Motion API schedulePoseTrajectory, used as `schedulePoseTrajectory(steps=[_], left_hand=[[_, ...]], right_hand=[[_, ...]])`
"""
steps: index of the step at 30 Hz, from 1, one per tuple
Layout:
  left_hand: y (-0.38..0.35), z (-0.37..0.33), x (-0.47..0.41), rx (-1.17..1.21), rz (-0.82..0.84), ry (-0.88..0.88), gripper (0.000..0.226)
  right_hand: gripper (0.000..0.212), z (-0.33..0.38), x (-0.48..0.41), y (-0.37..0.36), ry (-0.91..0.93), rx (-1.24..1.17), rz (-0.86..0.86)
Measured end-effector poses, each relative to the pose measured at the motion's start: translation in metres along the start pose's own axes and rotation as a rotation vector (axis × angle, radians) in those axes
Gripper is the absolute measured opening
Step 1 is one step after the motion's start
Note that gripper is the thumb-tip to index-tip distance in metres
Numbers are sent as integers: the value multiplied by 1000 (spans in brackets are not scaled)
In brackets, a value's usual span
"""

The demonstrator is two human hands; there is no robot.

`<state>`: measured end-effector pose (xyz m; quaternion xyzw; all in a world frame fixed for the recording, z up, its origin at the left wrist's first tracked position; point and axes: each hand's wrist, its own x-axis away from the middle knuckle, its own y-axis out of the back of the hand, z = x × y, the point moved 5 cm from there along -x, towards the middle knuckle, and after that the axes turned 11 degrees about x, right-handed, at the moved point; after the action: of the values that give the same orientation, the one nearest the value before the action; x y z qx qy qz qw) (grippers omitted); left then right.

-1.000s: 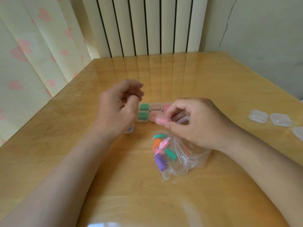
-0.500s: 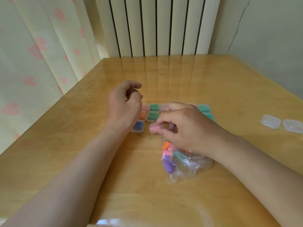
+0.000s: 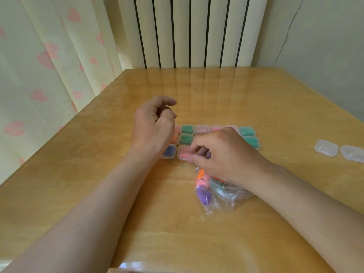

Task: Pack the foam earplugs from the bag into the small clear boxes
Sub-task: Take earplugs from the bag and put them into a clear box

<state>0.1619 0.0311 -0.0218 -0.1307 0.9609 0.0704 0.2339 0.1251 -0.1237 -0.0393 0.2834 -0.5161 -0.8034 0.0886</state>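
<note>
Several small clear boxes filled with coloured earplugs stand in rows on the wooden table, among them a green one [image 3: 186,129] and a blue one [image 3: 169,152]. My right hand [image 3: 222,154] pinches a closed box of pink earplugs [image 3: 184,153] and sets it on the table beside the blue box. Under my right wrist lies the clear plastic bag [image 3: 214,192] with purple, pink and orange earplugs inside. My left hand [image 3: 153,125] hovers over the left end of the rows, fingers loosely curled, holding nothing.
Two empty clear boxes [image 3: 326,148] lie closed at the right edge of the table [image 3: 78,174]. A radiator and a heart-patterned curtain stand behind the table's far and left edges.
My right hand has carried the pink box from above the bag down and forward onto the table next to the blue box. The left hand has stayed near the rows.
</note>
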Motion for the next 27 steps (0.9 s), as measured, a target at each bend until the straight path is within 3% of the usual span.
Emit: schedulePoseTrajectory(steps=[9,14,16,19,22,24,27], left_hand=[[-4,-4,4,4,32,-27,37],[-9,-7,14,-85,123,-113,35],[-10,-7,16,-117,153,-143,36],[-11,-8,18,-118,169,-146,34],[-12,-9,20,-120,179,-156,33],[-12,-9,21,-133,188,-175,33],[-13,-9,23,-147,202,-195,34]], right_hand=[[19,0,0,2,3,56,-84],[26,-2,5,20,-113,153,-159],[23,-10,9,39,-239,370,-157],[14,-48,18,66,-598,615,24],[43,-90,37,85,-966,698,255],[52,-103,49,91,-1084,675,357],[52,-109,59,92,-1090,639,439]])
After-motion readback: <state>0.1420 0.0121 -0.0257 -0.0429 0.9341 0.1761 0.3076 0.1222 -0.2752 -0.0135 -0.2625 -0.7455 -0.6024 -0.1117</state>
